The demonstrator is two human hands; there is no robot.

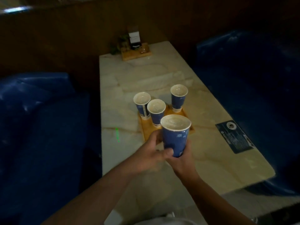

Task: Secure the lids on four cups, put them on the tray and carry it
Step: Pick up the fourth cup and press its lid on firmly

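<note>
Dim, soft focus, dark corners, pale sheen on table [162,75]

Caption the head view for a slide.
Right hand holds the fourth lidded cup above the tray carrying three cups.

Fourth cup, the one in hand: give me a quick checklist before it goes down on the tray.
1. Grip: right hand holds the fourth cup low on its body: ok.
2. Lid on it: cannot tell, too dim.
3. Three cups upright on the tray: ok.
4. Free spot at the tray's near right: cannot tell, held cup hides it.
5. Left hand at the tray's near edge; whether gripping: cannot tell.
</note>
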